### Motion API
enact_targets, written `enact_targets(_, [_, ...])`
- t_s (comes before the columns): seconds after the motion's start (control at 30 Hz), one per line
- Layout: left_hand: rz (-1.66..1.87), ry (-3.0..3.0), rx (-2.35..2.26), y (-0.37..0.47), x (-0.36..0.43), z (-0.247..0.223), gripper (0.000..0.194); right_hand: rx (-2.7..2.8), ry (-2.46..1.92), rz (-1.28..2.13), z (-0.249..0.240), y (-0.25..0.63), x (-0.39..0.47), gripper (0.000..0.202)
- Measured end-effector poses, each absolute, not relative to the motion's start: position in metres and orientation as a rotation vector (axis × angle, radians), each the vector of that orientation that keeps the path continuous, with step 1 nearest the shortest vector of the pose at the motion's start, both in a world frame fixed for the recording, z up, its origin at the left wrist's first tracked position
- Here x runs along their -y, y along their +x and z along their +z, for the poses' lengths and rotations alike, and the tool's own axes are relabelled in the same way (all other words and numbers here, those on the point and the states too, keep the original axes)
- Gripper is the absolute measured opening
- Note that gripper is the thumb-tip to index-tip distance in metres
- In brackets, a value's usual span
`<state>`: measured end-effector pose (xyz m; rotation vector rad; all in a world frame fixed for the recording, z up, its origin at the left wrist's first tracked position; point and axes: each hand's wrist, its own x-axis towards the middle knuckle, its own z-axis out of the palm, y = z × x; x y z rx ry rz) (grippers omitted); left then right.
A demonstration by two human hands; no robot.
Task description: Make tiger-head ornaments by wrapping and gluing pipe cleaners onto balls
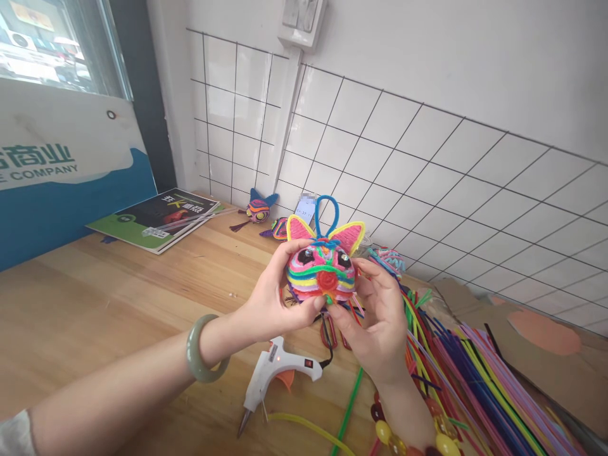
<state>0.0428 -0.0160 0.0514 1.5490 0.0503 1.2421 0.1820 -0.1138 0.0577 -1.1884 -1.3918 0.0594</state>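
Observation:
Between my two hands, raised over the table, is a colourful pipe-cleaner animal head [322, 272] with pink, yellow-edged ears, dark eyes, a red nose and a blue loop on top. My left hand [280, 294] grips its left side, thumb at the lower edge. My right hand [377, 316] holds the right side, its thumb near a small green bit at the bottom. The back of the head is hidden from me. Below the hands a white glue gun [278, 373] lies on the wood, nozzle toward the lower left, its small light glowing.
Many coloured pipe cleaners [479, 373] spread at right beside cardboard [532, 354]. Scissors [327, 332] lie partly hidden under the hands. At the back are a similar animal head [258, 209], a phone [305, 208] and wire grid [370, 133]. Books [156, 218] lie at left.

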Motion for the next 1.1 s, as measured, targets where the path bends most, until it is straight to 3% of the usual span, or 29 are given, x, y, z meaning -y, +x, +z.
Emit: enact_targets(1.1, [1.353,1.690,-0.003,0.0463,0.0069,0.0419,0.064,1.417,-1.135,0.066,0.0511,0.1861,0.1090,0.055])
